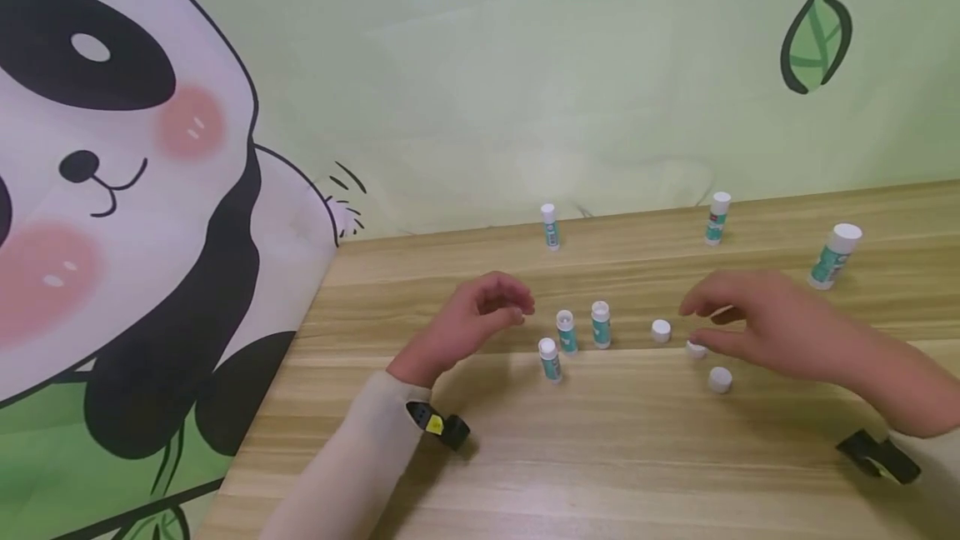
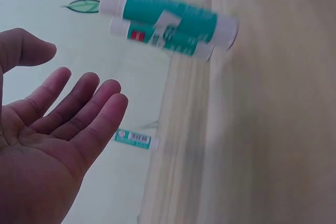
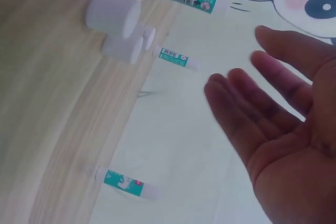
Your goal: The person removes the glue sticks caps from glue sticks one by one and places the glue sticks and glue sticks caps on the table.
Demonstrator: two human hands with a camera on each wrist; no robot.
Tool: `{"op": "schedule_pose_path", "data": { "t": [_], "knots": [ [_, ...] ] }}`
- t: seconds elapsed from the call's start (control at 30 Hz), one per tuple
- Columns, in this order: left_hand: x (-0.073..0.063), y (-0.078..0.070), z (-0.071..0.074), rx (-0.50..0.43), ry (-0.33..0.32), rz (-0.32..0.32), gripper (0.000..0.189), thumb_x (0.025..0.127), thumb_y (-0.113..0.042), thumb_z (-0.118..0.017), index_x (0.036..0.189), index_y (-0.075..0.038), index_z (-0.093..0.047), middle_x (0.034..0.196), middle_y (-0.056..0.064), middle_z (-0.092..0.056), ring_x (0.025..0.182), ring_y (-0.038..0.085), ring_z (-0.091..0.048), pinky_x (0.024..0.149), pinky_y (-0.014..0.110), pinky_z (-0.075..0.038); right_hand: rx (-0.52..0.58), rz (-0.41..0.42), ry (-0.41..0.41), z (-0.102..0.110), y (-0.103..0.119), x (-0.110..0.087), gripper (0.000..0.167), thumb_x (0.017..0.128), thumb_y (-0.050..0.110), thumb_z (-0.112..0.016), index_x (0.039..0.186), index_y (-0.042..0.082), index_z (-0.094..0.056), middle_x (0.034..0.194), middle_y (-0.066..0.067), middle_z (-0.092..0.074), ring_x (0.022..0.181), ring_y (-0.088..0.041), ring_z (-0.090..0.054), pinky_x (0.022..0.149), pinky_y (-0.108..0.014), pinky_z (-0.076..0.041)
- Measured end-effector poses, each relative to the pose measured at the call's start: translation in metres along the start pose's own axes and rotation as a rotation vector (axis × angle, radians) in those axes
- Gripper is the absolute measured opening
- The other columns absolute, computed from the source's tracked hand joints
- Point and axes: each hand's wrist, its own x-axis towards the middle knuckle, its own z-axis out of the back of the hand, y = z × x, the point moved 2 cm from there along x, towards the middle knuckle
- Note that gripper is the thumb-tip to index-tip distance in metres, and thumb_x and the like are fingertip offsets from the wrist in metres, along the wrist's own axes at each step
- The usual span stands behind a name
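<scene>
My left hand (image 1: 480, 315) hovers over the table with relaxed fingers, left of three upright uncapped glue sticks: a front one (image 1: 551, 362), a middle one (image 1: 567, 333) and a right one (image 1: 601, 326). Nothing is in its palm in the left wrist view. My right hand (image 1: 772, 323) is held above three loose white caps: a left cap (image 1: 661, 330), a partly hidden cap (image 1: 696, 350) under the thumb, and a front cap (image 1: 720, 380). In the right wrist view, that hand's fingers (image 3: 262, 124) are loosely bent and empty, apart from the caps.
Toward the back stand three capped glue sticks: a small one (image 1: 551, 227) behind the left hand, a medium one (image 1: 717, 219), and a thicker one (image 1: 834, 257) at the right. A green panda-printed backdrop (image 1: 480, 90) rises behind the wooden table (image 1: 570, 465).
</scene>
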Motion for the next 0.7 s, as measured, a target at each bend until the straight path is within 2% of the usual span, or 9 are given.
{"op": "schedule_pose_path", "data": {
  "t": [0.2,0.37,0.53,0.7],
  "knots": [
    [0.02,0.004,0.01,-0.026,-0.034,0.017,0.021,0.097,-0.009,-0.055,0.117,-0.002,-0.057,0.116,0.017,-0.063,0.113,0.037,-0.06,0.093,0.033,-0.055,0.109,-0.028,-0.002,0.002,-0.007,0.025,0.022,0.084,0.016,-0.076,0.104,0.018,-0.068,0.102,0.007,-0.071,0.092,-0.014,-0.071,0.075,-0.023,-0.058],
    [0.039,0.007,0.015,-0.008,-0.075,0.034,0.022,0.098,-0.012,-0.056,0.118,-0.004,-0.057,0.12,0.019,-0.062,0.111,0.033,-0.061,0.094,0.037,-0.055,0.168,-0.047,-0.004,0.004,-0.013,0.051,0.023,0.087,0.016,-0.074,0.108,0.014,-0.068,0.105,0.0,-0.071,0.097,-0.019,-0.07,0.08,-0.031,-0.059],
    [0.058,0.012,0.018,0.042,-0.113,0.067,0.024,0.098,-0.017,-0.056,0.12,-0.008,-0.058,0.124,0.017,-0.061,0.11,0.026,-0.063,0.092,0.031,-0.055,0.229,-0.146,0.03,0.001,-0.017,0.076,0.027,0.09,0.02,-0.07,0.115,0.012,-0.066,0.113,-0.008,-0.07,0.106,-0.026,-0.067,0.086,-0.042,-0.058],
    [0.076,0.02,0.023,0.06,-0.154,0.08,0.026,0.097,-0.02,-0.058,0.12,-0.008,-0.057,0.122,0.014,-0.062,0.109,0.024,-0.062,0.091,0.03,-0.055,0.278,-0.225,-0.01,-0.006,-0.02,0.101,0.021,0.091,0.014,-0.068,0.112,0.012,-0.067,0.111,-0.008,-0.07,0.104,-0.025,-0.067,0.086,-0.043,-0.057]
  ]
}}
